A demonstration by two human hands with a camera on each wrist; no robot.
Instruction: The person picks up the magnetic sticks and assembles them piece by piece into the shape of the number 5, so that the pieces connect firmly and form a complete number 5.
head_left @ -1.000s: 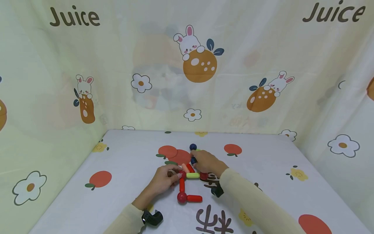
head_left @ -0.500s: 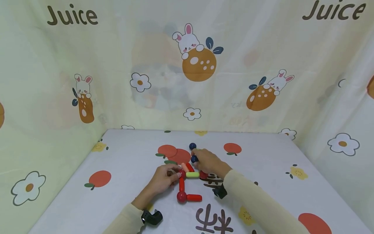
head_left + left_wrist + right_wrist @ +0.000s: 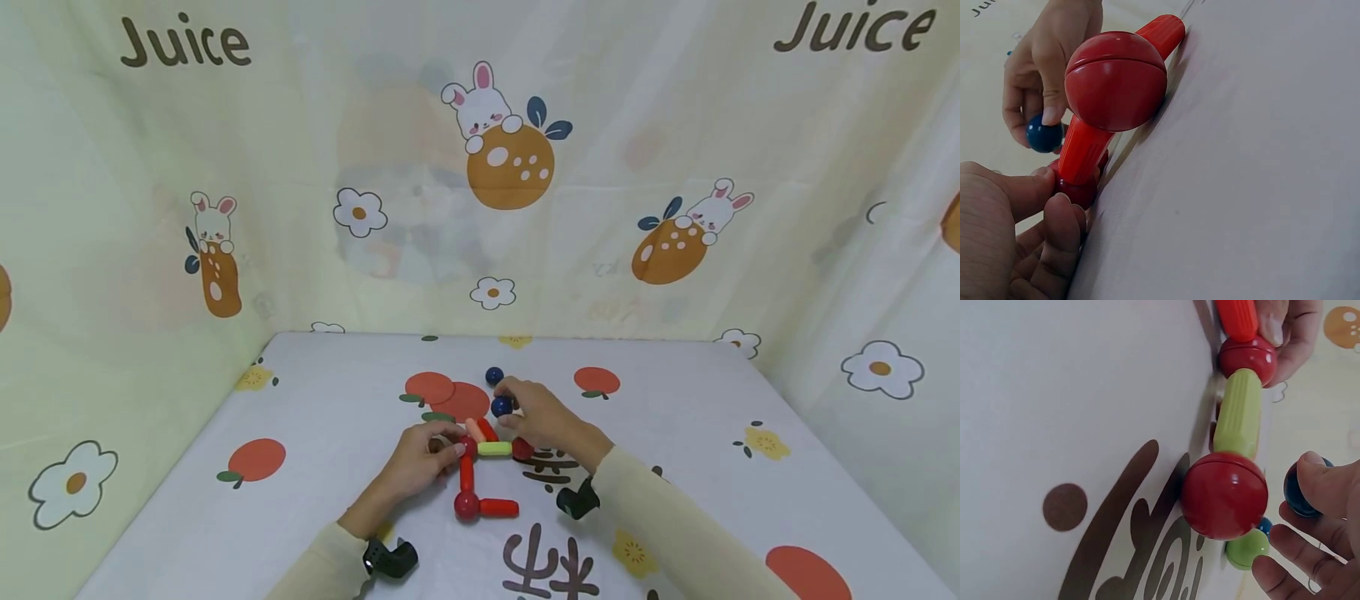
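My left hand [image 3: 416,458] pinches a red ball [image 3: 469,447] at one corner of a structure of magnetic-looking sticks and balls. From that ball a red stick [image 3: 467,475] runs to a nearer red ball [image 3: 467,506], which has another red stick [image 3: 498,507] pointing right. A lime-green stick [image 3: 494,448] joins the held ball to a third red ball [image 3: 522,448] on the right. Just beyond the structure, my right hand [image 3: 551,421] holds a dark blue ball [image 3: 501,407] between thumb and fingers; its lower fingers are spread in the right wrist view.
A second blue ball [image 3: 494,377] lies farther back, and a green ball [image 3: 1248,550] shows behind the structure in the right wrist view. A pink stick [image 3: 475,430] and a red stick [image 3: 487,429] lie behind the green one. Printed cloth covers the table [image 3: 337,375].
My right hand has shifted slightly right and turned, so its thumb and more of the blue ball show. My left hand and the structure have stayed in place.
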